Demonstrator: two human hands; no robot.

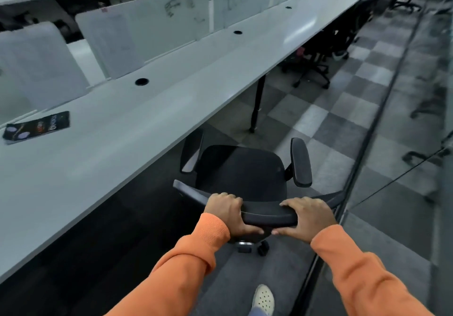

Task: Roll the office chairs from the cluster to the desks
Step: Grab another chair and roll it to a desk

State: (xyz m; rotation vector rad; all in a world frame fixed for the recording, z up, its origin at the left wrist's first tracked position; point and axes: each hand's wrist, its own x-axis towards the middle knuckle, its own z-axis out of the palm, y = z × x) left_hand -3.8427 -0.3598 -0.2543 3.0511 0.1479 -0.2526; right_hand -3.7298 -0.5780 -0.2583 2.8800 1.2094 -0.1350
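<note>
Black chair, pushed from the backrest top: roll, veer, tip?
Likely rolls readily: a caster shows under the office chair, though the carpet tiles probably add drag. It may veer or swivel; left hand and right hand gripping the backrest top should steady it. Pushing that high might tip it at a snag.

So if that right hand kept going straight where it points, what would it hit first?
The right hand grips the chair's backrest, so that stops it at once. Past it, probably the seat, though depth is unclear.
</note>
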